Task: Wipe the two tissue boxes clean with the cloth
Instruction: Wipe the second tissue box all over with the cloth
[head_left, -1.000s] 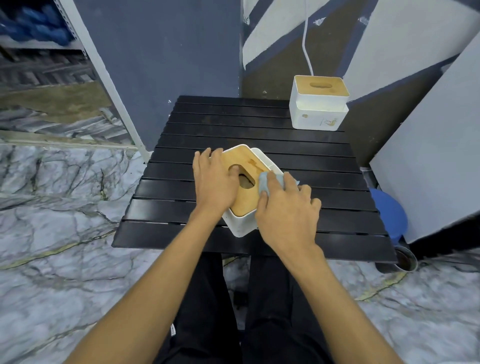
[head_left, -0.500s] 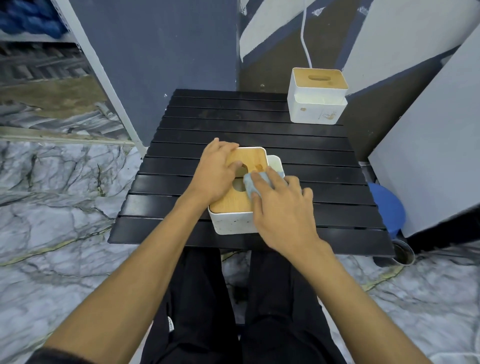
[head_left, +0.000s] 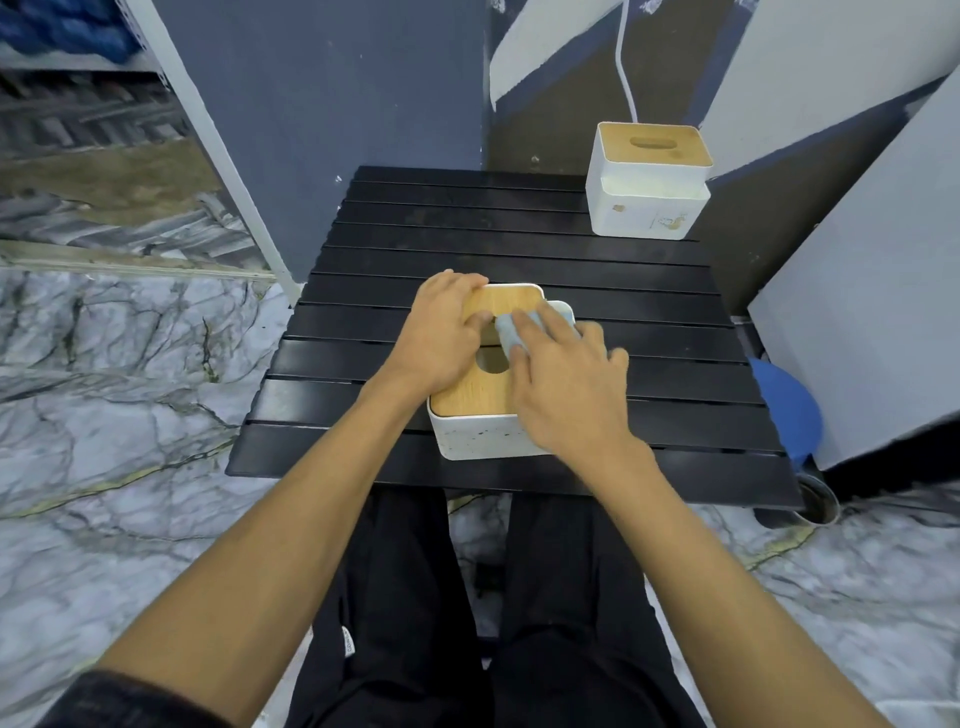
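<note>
A white tissue box with a wooden lid stands near the front of the black slatted table. My left hand lies on the lid's left side, fingers curled over its far left corner. My right hand presses a light blue cloth flat onto the lid just beyond its round opening; most of the cloth is hidden under the fingers. A second white tissue box with a wooden lid stands at the table's far right corner, untouched.
A white cable hangs down the wall behind the far box. A blue stool and a grey panel stand close to the table's right edge. A white shelf post rises at the left. Marble floor surrounds the table.
The near box has turned from a diagonal to square with the table. My right hand has slid the cloth up the lid toward its far end. My left hand shifted to the lid's far left corner.
</note>
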